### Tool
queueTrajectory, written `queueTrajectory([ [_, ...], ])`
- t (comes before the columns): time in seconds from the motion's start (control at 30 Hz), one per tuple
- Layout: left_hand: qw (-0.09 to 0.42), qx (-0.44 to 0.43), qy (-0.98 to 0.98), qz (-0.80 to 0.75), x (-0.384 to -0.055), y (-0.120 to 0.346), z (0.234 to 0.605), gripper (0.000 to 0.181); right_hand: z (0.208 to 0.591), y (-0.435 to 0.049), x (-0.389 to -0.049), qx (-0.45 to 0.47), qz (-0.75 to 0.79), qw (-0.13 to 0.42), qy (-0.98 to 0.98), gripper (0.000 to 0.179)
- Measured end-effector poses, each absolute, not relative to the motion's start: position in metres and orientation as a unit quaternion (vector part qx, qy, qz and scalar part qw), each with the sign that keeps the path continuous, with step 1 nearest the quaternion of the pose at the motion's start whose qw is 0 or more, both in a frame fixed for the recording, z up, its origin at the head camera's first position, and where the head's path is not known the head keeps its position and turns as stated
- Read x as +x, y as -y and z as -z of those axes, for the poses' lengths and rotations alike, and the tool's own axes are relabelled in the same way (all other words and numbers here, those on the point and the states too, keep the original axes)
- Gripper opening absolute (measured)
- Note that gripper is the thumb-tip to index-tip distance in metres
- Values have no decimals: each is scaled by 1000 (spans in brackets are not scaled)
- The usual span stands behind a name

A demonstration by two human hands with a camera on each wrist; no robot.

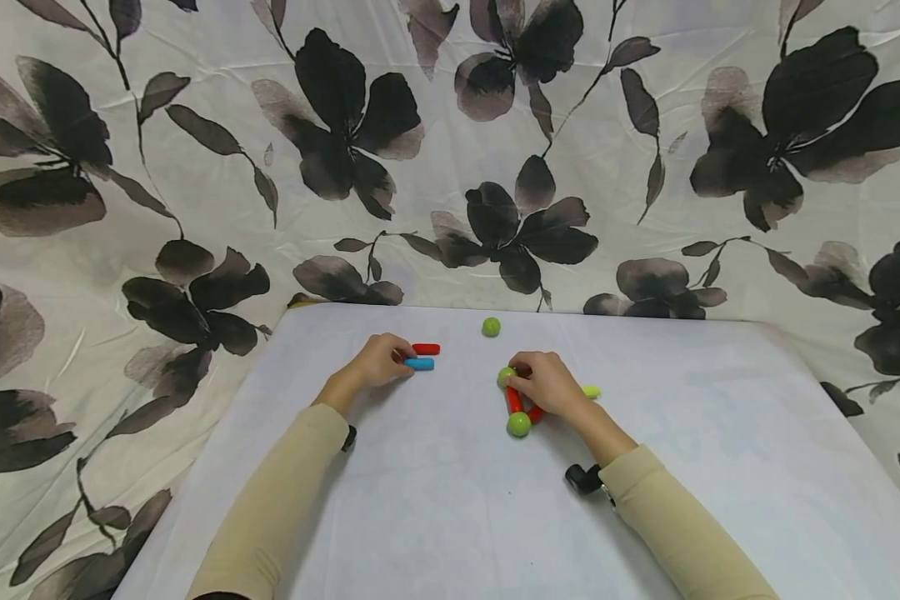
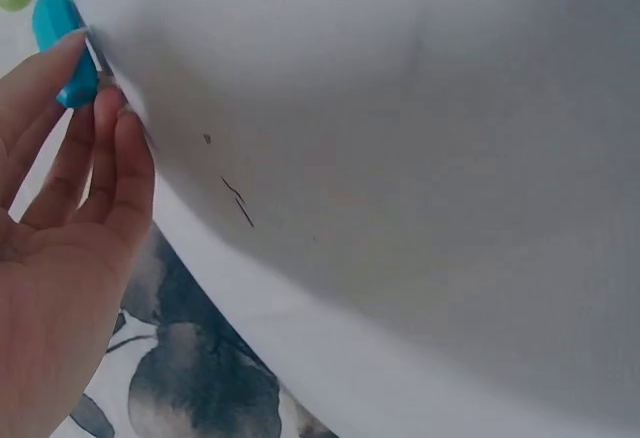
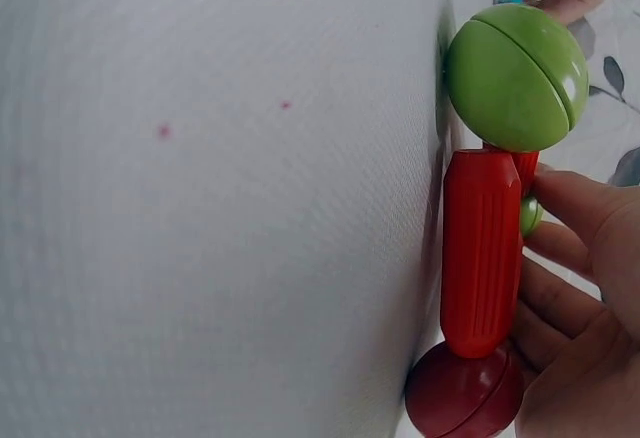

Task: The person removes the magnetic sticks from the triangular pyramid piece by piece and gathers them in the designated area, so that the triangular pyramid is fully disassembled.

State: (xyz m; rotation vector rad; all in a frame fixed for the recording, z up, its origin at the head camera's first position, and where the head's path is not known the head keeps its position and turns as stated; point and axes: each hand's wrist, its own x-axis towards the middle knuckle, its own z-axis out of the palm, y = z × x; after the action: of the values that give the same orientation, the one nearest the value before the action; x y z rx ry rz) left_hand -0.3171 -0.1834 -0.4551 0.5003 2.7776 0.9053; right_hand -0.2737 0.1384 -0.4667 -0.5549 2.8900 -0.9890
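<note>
My left hand point(image 1: 381, 360) pinches one end of a blue rod point(image 1: 422, 364); in the left wrist view thumb and fingers lie on both sides of it. A red rod point(image 1: 427, 349) lies just beyond. My right hand point(image 1: 549, 382) holds a green ball point(image 1: 506, 377) at the far end of a red rod point(image 1: 513, 400). This rod runs to a nearer green ball point(image 1: 519, 424), from which a second red rod point(image 3: 480, 253) leads to a dark red ball point(image 3: 465, 393). That red ball is hidden under my right hand in the head view.
A loose green ball point(image 1: 491, 327) lies near the table's back edge. The tip of a yellow-green rod point(image 1: 591, 391) shows right of my right hand. Behind the white-covered table point(image 1: 435, 500) hangs a flower-patterned cloth point(image 1: 420, 250).
</note>
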Motion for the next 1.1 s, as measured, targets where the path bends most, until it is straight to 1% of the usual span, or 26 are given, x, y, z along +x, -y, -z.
queueTrajectory([
  [0.47, 104, 145, -940, -292, -322, 179, 460, 27, 469, -140, -277, -185, 324, 13, -928, 23],
  [0.83, 106, 139, -941, -288, -319, 184, 458, 31, 468, -140, -276, -187, 326, 24, -926, 25],
  [0.97, 107, 136, -945, -279, -313, 188, 451, 36, 464, -142, -274, -199, 312, 36, -928, 29],
  [1.1, 94, 148, -945, -276, -305, 190, 441, 39, 457, -150, -269, -215, 302, 42, -928, 35],
])
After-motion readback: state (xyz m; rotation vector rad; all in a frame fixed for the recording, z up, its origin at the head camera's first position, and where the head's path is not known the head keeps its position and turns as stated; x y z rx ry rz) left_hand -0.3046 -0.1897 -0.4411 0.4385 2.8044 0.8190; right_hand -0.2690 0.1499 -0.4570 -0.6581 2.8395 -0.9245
